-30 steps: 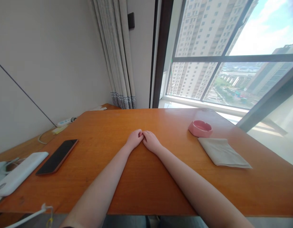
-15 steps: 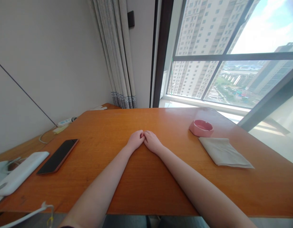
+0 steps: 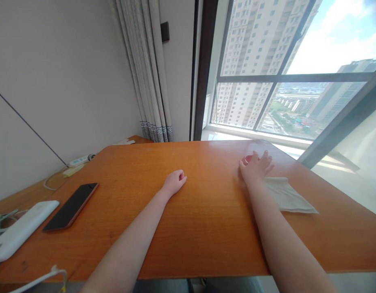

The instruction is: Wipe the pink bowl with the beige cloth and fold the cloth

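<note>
My left hand (image 3: 175, 182) rests on the wooden table (image 3: 203, 236) near its middle, fingers curled into a loose fist, with nothing showing in it. My right hand (image 3: 256, 167) is over the pink ashtray (image 3: 247, 159) at the far right, its fingers spread. Most of the ashtray is hidden behind that hand; whether the fingers touch it I cannot tell. Just right of my right forearm lies a folded pale grey cloth (image 3: 290, 197), partly covered by the arm.
A dark phone (image 3: 71, 206) lies at the left of the table, beside a long white device (image 3: 27, 228). A white cable (image 3: 38, 278) crosses the near left corner. Against the left wall is a power strip (image 3: 79, 161). A large window stands beyond the table.
My right hand has left my left hand and moved right to the ashtray, its fingers spreading. My left hand has stayed in place. The view has shifted slightly.
</note>
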Tool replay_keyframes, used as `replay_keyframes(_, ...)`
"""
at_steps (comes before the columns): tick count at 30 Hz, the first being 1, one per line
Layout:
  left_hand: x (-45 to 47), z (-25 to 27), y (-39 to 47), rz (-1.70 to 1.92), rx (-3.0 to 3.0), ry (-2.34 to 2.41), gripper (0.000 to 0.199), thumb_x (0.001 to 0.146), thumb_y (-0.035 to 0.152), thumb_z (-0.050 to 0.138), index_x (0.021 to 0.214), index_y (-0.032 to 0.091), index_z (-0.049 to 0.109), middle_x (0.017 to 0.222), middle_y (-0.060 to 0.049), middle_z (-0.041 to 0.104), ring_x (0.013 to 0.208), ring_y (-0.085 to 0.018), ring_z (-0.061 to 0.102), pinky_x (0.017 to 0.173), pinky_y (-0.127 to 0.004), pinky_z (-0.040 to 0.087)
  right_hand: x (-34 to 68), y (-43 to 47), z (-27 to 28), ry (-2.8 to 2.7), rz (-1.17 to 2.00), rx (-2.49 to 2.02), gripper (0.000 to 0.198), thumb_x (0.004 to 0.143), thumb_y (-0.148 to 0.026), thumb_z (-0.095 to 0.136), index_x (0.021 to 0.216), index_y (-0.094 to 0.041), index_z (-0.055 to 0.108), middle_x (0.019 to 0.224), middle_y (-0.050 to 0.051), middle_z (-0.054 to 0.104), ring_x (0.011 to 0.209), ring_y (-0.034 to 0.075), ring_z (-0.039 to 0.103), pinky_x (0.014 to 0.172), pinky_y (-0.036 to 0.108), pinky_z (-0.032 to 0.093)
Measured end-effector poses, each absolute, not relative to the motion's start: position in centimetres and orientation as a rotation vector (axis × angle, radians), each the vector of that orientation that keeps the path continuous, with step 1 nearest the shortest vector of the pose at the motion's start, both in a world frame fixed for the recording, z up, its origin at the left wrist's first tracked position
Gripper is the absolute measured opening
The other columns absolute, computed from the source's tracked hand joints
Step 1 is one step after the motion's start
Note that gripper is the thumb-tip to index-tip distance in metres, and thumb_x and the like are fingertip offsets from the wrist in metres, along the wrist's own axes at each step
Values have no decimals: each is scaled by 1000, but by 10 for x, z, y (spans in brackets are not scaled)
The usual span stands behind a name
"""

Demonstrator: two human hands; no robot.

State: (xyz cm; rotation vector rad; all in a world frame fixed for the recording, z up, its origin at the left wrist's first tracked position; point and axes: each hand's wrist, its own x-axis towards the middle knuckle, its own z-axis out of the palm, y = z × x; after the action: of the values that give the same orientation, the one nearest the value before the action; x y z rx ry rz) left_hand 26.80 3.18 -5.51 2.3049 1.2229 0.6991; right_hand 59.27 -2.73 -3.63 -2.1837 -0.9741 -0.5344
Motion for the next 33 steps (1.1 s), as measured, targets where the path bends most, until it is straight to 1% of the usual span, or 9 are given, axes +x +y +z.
replay_keyframes(7, 267, -54, 31, 725, 2264, 1192, 25, 79, 31, 49, 62, 20, 35, 59, 4, 42, 57, -11, 38, 56, -26, 26, 609, -36, -43, -1048, -289, -2427, 36, 80, -43, 50, 94, -16, 68, 118, 17, 57, 122, 38, 32, 93, 55, 31)
replay_keyframes(14, 271, -47, 25, 960, 2272, 1130, 19, 83, 30, 47, 67, 20, 43, 65, 2, 47, 63, -12, 45, 62, -27, 38, 555, -26, -27, -1467, -370, -2250, 33, 85, -40, 46, 86, -14, 66, 98, 16, 62, 100, 31, 47, 92, 50, 32)
replay_keyframes(16, 271, -43, 20, 1009, 2352, 1086, 10, 82, 27, 50, 86, 19, 53, 84, -3, 58, 80, -15, 53, 76, -30, 44, 523, -22, -22, -1657, -342, -2096, 29, 86, -39, 47, 82, -16, 65, 96, 14, 62, 98, 29, 47, 96, 50, 29)
replay_keyframes(17, 271, -42, 18, 1029, 2404, 1057, 22, 81, 26, 52, 101, 19, 54, 101, -6, 59, 94, -18, 55, 86, -33, 44, 506, -20, -21, -1753, -322, -2010, 26, 86, -38, 49, 80, -17, 64, 93, 12, 62, 96, 28, 48, 98, 49, 28)
replay_keyframes(19, 271, -40, 14, 1032, 2517, 1026, 54, 77, 24, 58, 129, 22, 42, 134, -11, 46, 124, -23, 43, 104, -41, 35, 476, -20, -20, -1890, -284, -1842, 23, 85, -37, 53, 77, -18, 63, 89, 10, 61, 93, 27, 48, 100, 49, 27)
replay_keyframes(21, 271, -39, 11, 994, 2608, 1023, 70, 74, 23, 63, 137, 26, 33, 149, -11, 28, 138, -28, 23, 110, -49, 26, 453, -22, -22, -1968, -243, -1702, 20, 85, -37, 55, 77, -20, 62, 86, 8, 60, 92, 26, 47, 102, 49, 26)
replay_keyframes(24, 271, -39, 11, 990, 2673, 1003, 54, 74, 19, 61, 126, 22, 45, 151, -12, 23, 142, -30, 13, 111, -53, 24, 434, -26, -27, -2042, -197, -1552, 16, 84, -36, 57, 80, -21, 64, 84, 7, 60, 93, 26, 47, 105, 50, 24)
replay_keyframes(29, 273, -37, 11, 900, 2689, 953, 21, 75, 17, 59, 96, 19, 56, 114, -11, 57, 127, -26, 39, 111, -47, 29, 431, -28, -34, -2137, -68, -1416, 19, 83, -39, 59, 76, -22, 64, 81, 5, 59, 93, 24, 50, 106, 49, 28)
replay_keyframes(33, 269, -28, 12, 894, 2603, 1087, 22, 71, 24, 66, 89, 19, 55, 108, -10, 58, 116, -27, 47, 102, -47, 37, 434, -30, -35, -2041, -56, -1311, 27, 85, -41, 55, 101, -20, 60, 118, 11, 55, 119, 28, 43, 109, 51, 26)
